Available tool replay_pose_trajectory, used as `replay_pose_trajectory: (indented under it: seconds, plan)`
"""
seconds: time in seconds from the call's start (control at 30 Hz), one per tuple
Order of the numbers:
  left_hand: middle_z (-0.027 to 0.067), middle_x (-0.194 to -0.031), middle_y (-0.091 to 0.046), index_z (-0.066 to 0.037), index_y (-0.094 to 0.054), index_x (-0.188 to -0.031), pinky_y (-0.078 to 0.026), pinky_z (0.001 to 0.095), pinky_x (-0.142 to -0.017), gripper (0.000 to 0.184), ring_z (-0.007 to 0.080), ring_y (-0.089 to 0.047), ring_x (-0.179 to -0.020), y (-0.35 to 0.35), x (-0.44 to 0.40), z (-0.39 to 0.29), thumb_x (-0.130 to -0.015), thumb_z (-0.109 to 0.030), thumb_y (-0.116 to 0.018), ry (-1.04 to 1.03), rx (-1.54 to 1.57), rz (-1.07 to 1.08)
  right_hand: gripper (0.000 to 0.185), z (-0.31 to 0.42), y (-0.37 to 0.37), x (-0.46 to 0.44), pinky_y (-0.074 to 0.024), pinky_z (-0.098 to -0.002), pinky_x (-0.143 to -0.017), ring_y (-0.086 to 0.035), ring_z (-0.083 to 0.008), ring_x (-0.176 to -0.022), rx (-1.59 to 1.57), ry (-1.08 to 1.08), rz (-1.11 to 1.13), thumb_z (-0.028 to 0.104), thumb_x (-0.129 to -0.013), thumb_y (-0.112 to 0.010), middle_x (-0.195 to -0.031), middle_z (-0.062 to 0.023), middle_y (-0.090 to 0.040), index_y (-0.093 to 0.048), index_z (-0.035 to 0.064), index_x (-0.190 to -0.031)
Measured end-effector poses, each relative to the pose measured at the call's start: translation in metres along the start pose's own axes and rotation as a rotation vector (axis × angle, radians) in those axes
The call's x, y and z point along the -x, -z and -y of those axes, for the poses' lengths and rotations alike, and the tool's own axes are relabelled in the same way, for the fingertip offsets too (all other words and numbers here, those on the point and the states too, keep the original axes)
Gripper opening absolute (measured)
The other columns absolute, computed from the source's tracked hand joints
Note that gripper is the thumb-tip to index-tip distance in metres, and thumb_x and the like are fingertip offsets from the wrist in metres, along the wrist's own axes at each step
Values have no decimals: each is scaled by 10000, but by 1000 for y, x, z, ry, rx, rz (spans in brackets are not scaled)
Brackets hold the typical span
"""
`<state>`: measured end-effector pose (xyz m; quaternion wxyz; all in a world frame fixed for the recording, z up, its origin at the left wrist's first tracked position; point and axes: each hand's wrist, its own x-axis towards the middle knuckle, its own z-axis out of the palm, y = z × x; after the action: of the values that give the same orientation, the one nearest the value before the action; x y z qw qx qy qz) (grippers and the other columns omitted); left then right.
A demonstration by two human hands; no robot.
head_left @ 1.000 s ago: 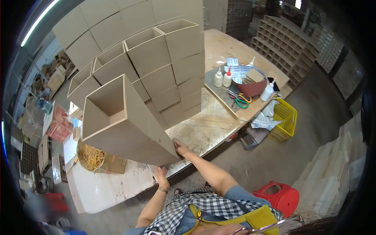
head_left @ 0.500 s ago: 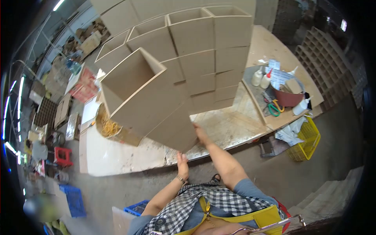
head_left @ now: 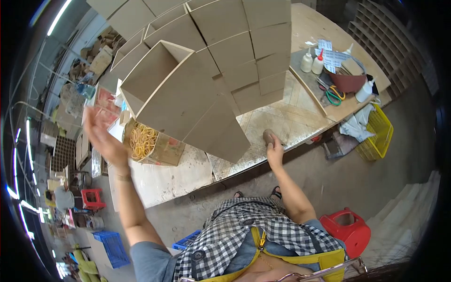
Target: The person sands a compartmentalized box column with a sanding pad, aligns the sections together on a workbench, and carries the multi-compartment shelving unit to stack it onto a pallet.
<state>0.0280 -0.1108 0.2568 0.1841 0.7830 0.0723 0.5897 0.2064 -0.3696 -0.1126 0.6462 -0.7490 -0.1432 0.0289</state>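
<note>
A stack of open-topped brown fibreboard boxes (head_left: 223,23) stands on the worktable. At its near left a single tall box (head_left: 188,101) leans at an angle, its open end up. My left hand (head_left: 107,143) is raised left of that box, near a carton of yellow rubber bands (head_left: 142,141). Its fingers are stretched out, somewhat blurred, and it holds nothing. On the table's front part, right of the tall box, my right hand (head_left: 275,149) grips a small dark brown rounded piece (head_left: 268,137); its exact kind is unclear.
On the right of the worktable (head_left: 277,120) are glue bottles (head_left: 312,63), scissors (head_left: 332,94) and a dark red curved sheet (head_left: 346,81). A yellow basket (head_left: 378,131) stands below that end. A red stool (head_left: 345,232) is at my right, a blue crate (head_left: 112,249) at left.
Both hands have left the lower end of the tall box. My left hand has swung up and left; my right hand has moved right and now holds the small brown piece.
</note>
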Motion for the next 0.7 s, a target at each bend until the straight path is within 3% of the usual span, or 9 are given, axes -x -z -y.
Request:
replay_pose_trajectory:
  seconds: [0.1, 0.17, 0.2, 0.33, 0.37, 0.47, 0.57, 0.67, 0.7]
  plan:
    - [132, -1305, -328, -26, -426, -1196, -244, 382, -997, 431, 234, -300, -1218, -13, -87, -41, -920, -292, -229, -306, -24, 354, 444, 5, -27, 11, -349, -338, -909, -457, -328, -1075, 90, 11, 33, -78, -705, -357, -1104, -231, -495, -434, -9, -1136]
    - [128, -1333, -294, -64, -419, -1221, -185, 414, -1019, 560, 254, -254, -1246, -34, -115, -65, -875, -466, -242, -323, -38, 686, 463, -2, -54, 16, -343, -336, -914, -452, -317, -1086, 36, -26, 48, -80, -705, -354, -1123, -228, -485, -418, -5, -1157]
    - [108, -1344, -285, -98, -417, -1234, -130, 411, -1032, 585, 259, -203, -1268, -44, -122, -62, -860, -508, -231, -231, 30, 861, 473, -2, -64, 18, -341, -335, -916, -450, -311, -1091, 7, -44, 58, -80, -705, -352, -1133, -226, -480, -410, -2, -1168]
    - [92, -1352, -276, -109, -372, -1266, -76, 417, -1038, 734, 249, -111, -1293, -75, -122, -54, -775, -647, -280, -209, 6, 1252, 557, -18, -93, 29, -314, -305, -936, -435, -279, -1115, -56, -233, 54, -85, -703, -334, -1166, -219, -456, -312, 8, -1252]
    - [98, -1352, -272, -104, -339, -1283, -77, 416, -1037, 775, 252, -116, -1292, -79, -109, -56, -751, -667, -314, -180, 24, 1272, 540, -25, -99, 30, -353, -331, -907, -453, -310, -1091, -73, -96, -46, -71, -702, -360, -1165, -224, -462, -337, 20, -1235]
    - [109, -1346, -280, -92, -338, -1280, -107, 406, -1034, 747, 261, -152, -1283, -80, -106, -55, -766, -634, -340, -253, 49, 1242, 570, -35, -103, 34, -290, -301, -953, -398, -260, -1151, -148, -141, -28, -94, -698, -313, -1218, -207, -414, -297, -2, -1260]
    - [115, -1340, -290, -81, -354, -1268, -131, 400, -1028, 729, 268, -186, -1273, -81, -105, -54, -772, -616, -353, -235, 41, 1245, 547, 10, -103, 36, -308, -298, -940, -420, -259, -1132, -201, -221, -118, -95, -702, -316, -1198, -208, -436, -322, -18, -1243]
    - [122, -1301, -346, -104, -386, -1248, -161, 406, -1023, 624, 299, -195, -1263, -81, -103, -53, -803, -540, -404, -247, 102, 1201, 587, 76, -101, 21, -434, -304, -690, -549, -271, -728, -22, 173, -348, -86, -660, -374, -1069, -215, -526, -349, 14, -1238]
    - [128, -1297, -350, -104, -392, -1244, -164, 406, -1021, 618, 300, -198, -1263, -80, -103, -53, -803, -538, -405, -245, 109, 1200, 596, 116, -92, 19, -435, -309, -664, -528, -268, -667, -36, 160, -330, -94, -651, -375, -984, -206, -547, -356, 14, -1237]
